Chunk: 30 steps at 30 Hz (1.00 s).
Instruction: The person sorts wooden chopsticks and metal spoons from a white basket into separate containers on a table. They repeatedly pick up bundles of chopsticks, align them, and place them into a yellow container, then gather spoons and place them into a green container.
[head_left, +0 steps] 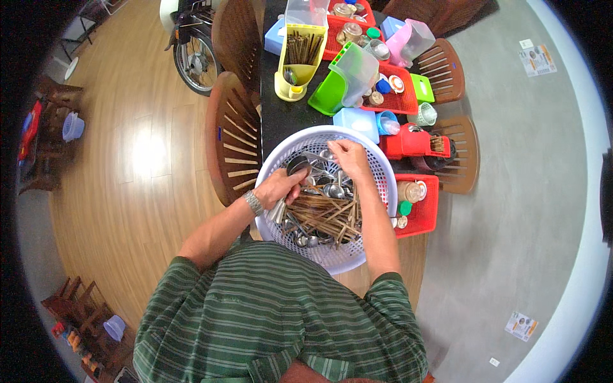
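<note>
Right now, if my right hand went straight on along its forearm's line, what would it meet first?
Probably the pale basket's far rim, ahead of your right hand; its height over the rim is unclear, so it might pass above.

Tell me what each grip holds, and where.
The left grip holds bunched metal spoons around their handles; what the right grip holds, if anything, can't be told.

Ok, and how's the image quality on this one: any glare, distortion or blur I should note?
Head view: strong glare on the wooden floor at left; fisheye bending, with the pale band at far right curving and the corners black; small glints on the spoons in the basket; no obvious motion blur on the left hand or right hand.
</note>
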Each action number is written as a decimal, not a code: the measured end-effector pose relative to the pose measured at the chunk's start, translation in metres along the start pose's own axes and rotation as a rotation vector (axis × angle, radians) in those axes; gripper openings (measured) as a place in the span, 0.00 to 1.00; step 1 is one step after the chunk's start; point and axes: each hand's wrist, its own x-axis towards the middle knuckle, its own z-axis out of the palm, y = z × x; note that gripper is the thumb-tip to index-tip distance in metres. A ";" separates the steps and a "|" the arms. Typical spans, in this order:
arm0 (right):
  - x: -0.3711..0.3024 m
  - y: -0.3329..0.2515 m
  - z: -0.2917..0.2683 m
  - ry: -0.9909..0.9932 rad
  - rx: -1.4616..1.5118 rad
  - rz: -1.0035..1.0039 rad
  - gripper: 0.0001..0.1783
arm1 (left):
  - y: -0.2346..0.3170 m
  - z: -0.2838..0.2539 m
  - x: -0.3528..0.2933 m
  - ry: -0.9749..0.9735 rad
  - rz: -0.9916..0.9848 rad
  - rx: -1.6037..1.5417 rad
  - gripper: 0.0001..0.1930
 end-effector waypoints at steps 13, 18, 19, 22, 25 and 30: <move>0.033 0.106 0.025 0.037 -0.444 -0.165 0.10 | -0.025 -0.024 -0.029 0.109 -0.093 -0.228 0.17; 0.039 0.098 0.042 0.066 -0.319 0.158 0.24 | -0.019 -0.013 -0.033 0.111 -0.061 -0.201 0.16; 0.037 0.097 0.049 0.070 -0.312 0.210 0.29 | -0.019 -0.013 -0.033 0.108 -0.056 -0.218 0.17; 0.033 0.095 0.057 0.052 -0.342 0.249 0.29 | -0.019 -0.020 -0.033 0.103 -0.063 -0.211 0.16; 0.032 0.090 0.039 -0.003 -0.310 0.076 0.21 | -0.016 -0.036 -0.031 0.062 -0.063 -0.166 0.13; 0.021 0.047 -0.020 0.122 -0.422 -0.208 0.12 | 0.006 -0.044 -0.031 0.051 0.079 -0.159 0.14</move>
